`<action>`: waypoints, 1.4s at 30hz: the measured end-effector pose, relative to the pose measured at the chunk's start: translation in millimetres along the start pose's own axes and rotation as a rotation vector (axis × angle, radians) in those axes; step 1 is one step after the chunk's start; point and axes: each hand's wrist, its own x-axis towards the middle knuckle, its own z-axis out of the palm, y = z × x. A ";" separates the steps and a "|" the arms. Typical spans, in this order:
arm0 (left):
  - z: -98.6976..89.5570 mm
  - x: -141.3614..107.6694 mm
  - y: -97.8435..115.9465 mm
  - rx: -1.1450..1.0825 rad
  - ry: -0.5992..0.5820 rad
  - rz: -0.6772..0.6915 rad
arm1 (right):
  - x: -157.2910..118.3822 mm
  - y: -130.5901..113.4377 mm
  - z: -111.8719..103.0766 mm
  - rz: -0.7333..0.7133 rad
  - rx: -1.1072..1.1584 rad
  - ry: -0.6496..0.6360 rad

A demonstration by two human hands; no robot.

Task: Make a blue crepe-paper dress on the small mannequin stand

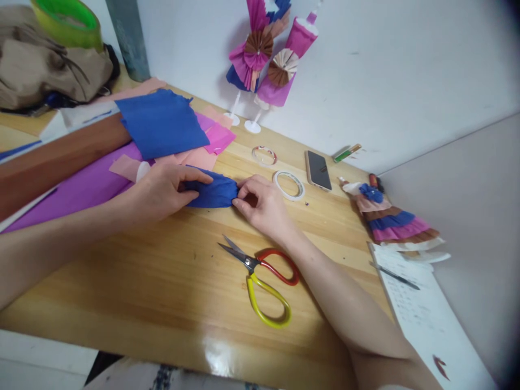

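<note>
A small piece of blue crepe paper point(217, 190) lies low over the wooden table, gathered into creases at its right end. My right hand point(264, 206) pinches that gathered end between thumb and fingers. At the other end, my left hand point(162, 187) is closed on the paper, index finger along its top and thumb at the near edge. Just in front of my hands rest scissors point(254, 265) with one red and one yellow handle, blades slightly apart. A roll of white tape point(288, 185) lies beyond my right hand.
Blue point(162, 124), brown point(60, 149) and purple paper point(89, 189) cover the left side. Two paper-dressed figures point(260, 54) stand by the wall. A phone point(319, 170), another tape roll point(264, 155), a third paper dress point(394, 216) and a written sheet point(430, 314) with a pen lie right.
</note>
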 end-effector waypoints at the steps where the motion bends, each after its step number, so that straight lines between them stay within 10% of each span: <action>1: -0.7 0.7 -0.7 0.003 0.000 0.000 | -0.1 0.1 0.6 0.000 0.000 0.004; 42: -7.8 -6.4 14.6 -0.073 0.111 -0.059 | -2.0 -4.0 5.6 0.050 -0.019 0.044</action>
